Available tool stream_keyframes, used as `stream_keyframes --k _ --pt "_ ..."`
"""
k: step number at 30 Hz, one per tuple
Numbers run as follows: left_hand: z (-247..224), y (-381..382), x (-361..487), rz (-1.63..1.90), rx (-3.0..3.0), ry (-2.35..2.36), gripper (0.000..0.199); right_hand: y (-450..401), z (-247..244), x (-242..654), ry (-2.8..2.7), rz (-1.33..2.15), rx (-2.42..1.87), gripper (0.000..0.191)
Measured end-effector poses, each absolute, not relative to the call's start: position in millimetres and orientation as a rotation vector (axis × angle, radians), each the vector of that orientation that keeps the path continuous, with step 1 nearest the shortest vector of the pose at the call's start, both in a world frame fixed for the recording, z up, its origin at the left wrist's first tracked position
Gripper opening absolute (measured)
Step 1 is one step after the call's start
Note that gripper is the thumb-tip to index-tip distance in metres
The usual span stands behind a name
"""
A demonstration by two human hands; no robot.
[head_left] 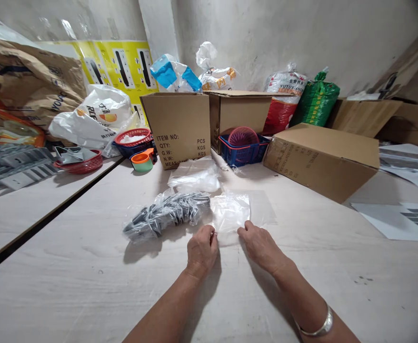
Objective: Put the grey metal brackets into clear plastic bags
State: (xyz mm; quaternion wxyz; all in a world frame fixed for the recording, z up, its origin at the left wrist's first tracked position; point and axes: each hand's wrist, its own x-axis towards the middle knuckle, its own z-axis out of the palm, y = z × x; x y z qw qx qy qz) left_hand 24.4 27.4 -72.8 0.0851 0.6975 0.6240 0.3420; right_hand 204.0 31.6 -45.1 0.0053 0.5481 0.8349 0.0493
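Observation:
A clear plastic bag [231,212] lies on the table before me, with more flat clear plastic [262,207] under its right side. My left hand [202,250] pinches the bag's near left corner. At the near right edge my right hand [261,245] has its thumb and fingers closed on the plastic. Just left of the bag sits a row of dark pieces wrapped in clear plastic [168,214]; their exact kind is unclear. Behind it rests a loose pile of clear bags [194,175].
An upright carton [180,126] and blue basket [243,150] stand behind; a tilted carton [323,157] is at right. Orange and green scoops [142,160], a red basket [82,162] and grey metal parts [19,164] are at left. A dark gap [52,219] crosses the tabletop.

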Motion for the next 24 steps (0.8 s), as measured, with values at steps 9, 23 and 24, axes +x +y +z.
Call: stream_keyframes --k 9,23,24 --pt "-74.2 27.6 23.7 1.147 2.082 1.838 0.016 30.4 -44.9 201.2 2.657 0.188 1.692 0.019" --pt "-77.4 29.8 22.3 1.234 2.052 1.866 0.015 28.7 -39.7 199.8 2.762 0.227 1.627 0.024" --pt "-77.4 30.0 22.2 1.229 2.052 1.869 0.016 28.7 -40.3 199.8 2.773 0.222 1.625 0.024"
